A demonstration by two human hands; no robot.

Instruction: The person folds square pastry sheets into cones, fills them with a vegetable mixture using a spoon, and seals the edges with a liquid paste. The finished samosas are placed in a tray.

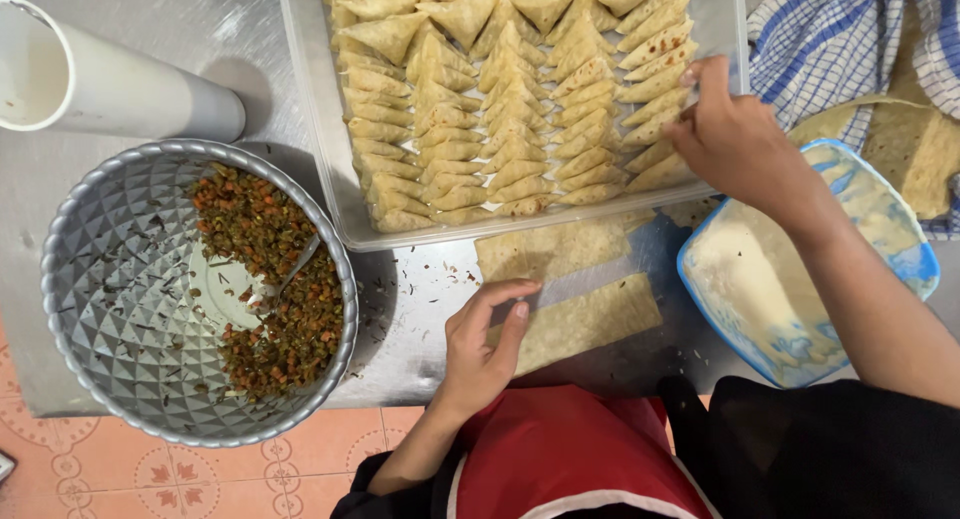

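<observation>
- Pastry strip [585,319]: a pale tan, flat rectangular sheet with a slightly speckled surface, lying at a slant on the metal table in the lower middle of the frame; its left end is under the fingertips of the left hand.
- Second pastry strip [552,249]: same colour and flatness, lying just above the first, near the tray's lower edge.
- Folded triangular pastries [500,99]: many pale yellow, uncooked, packed in tight overlapping rows that fill the clear tray in the upper middle of the frame; the rightmost row is touched by the right hand.
</observation>
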